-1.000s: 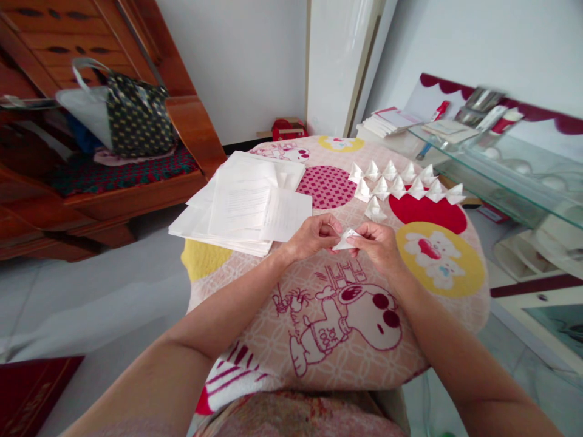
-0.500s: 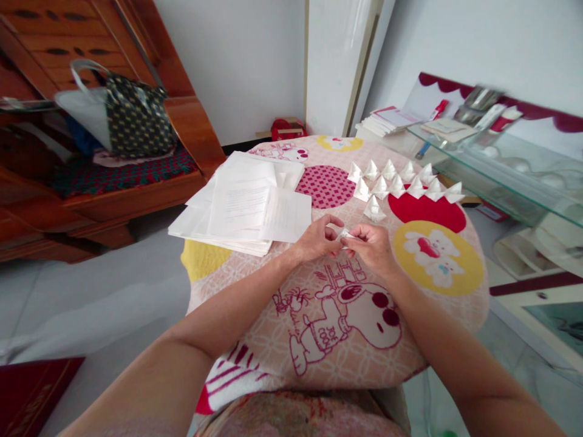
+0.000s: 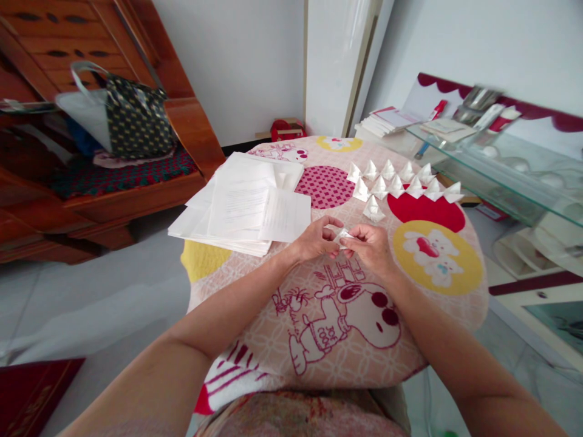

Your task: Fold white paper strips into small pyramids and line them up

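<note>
Paper piece (image 3: 345, 234) turned slightly since earlier frame; gripped centrally by part-curled left hand (image 3: 316, 239) and pinching right hand (image 3: 375, 247). Twelve folded shapes (image 3: 373, 210) set far right; held piece apparently unfinished; sheets (image 3: 239, 206) stacked left.

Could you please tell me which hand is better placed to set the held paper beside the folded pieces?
Probably the right hand: it pinches the small paper and is nearer the folded pieces, while the left hand lies nearer the flat sheets.
</note>
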Demonstrator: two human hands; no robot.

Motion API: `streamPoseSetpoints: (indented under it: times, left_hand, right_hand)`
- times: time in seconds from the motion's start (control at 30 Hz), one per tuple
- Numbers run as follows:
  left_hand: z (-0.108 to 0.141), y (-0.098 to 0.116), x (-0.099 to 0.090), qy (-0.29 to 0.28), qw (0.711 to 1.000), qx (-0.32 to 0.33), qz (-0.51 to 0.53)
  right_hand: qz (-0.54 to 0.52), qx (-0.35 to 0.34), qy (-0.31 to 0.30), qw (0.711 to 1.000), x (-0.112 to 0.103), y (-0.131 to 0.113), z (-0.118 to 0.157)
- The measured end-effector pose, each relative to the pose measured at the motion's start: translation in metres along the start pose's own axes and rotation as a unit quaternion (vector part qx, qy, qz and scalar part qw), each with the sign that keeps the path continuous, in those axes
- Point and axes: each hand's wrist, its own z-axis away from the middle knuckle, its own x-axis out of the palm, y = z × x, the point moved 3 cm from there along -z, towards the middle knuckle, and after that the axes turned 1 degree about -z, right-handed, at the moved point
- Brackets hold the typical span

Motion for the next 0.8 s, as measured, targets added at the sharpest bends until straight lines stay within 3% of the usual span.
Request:
streamPoseSetpoints:
  times: [0.37,0.63,0.8]
  left_hand:
    - [0.003,0.005,-0.012,-0.080,0.995,-0.032,0.040]
    - [0.001,-0.001,-0.017,-0.045,0.995,-0.072,-0.043]
    - [0.000,0.001,-0.015,-0.012,0.996,-0.052,-0.074]
  right_hand:
    - [-0.048,0.005,-0.011,0.999,-0.007,0.001,-0.002]
    - [-0.064,-0.002,-0.014,0.998,-0.006,0.009,-0.006]
    - [-0.119,0.015,0.021,0.993,-0.006,0.011,-0.008]
